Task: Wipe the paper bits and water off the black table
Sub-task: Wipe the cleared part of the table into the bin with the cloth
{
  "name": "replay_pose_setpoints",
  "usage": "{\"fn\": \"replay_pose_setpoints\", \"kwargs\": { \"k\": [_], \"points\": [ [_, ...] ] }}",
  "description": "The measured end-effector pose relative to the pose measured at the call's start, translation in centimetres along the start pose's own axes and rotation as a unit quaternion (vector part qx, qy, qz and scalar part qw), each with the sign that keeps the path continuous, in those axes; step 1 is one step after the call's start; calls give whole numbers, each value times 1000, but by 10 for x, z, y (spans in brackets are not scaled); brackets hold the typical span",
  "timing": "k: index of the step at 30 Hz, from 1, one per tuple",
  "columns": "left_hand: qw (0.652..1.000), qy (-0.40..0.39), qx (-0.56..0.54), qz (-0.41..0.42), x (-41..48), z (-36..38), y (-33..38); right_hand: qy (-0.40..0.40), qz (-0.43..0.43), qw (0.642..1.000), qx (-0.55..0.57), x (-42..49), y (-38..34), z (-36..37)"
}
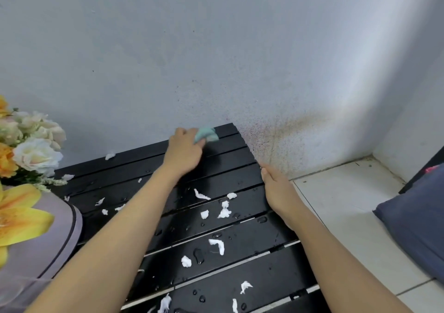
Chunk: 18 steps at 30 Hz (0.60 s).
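Note:
The black slatted table [240, 175] runs from the wall toward me. Several white paper bits [224, 210] and water drops [199, 256] lie scattered over its slats. My left hand [183, 150] is shut on a light green cloth [207, 133] and presses it onto the far right corner of the table, next to the wall. My right hand [278, 190] rests along the table's right edge, fingers together, with nothing in it that I can see.
A bunch of white, orange and yellow flowers [28, 144] stands at the left over a grey rounded object [40, 240]. White floor tiles [348, 204] lie to the right, with a dark blue cushion [418, 219] on them. The grey wall [216, 60] backs the table.

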<state>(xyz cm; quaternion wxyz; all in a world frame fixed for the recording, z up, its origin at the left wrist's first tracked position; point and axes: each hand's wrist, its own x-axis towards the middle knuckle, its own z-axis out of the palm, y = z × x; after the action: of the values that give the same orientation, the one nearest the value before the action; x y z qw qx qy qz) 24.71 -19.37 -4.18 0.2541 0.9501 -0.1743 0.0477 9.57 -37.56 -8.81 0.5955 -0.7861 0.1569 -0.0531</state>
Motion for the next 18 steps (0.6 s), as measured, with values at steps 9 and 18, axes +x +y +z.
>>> {"fn": "replay_pose_setpoints", "kwargs": {
  "k": [9,18],
  "points": [
    [976,-124,-2,180,-89,20,35,12,3,1000,-7,0,-2,0],
    [989,25,126,-75,10,31,13,-2,0,1000,12,-2,-3,-2]
  ]
}}
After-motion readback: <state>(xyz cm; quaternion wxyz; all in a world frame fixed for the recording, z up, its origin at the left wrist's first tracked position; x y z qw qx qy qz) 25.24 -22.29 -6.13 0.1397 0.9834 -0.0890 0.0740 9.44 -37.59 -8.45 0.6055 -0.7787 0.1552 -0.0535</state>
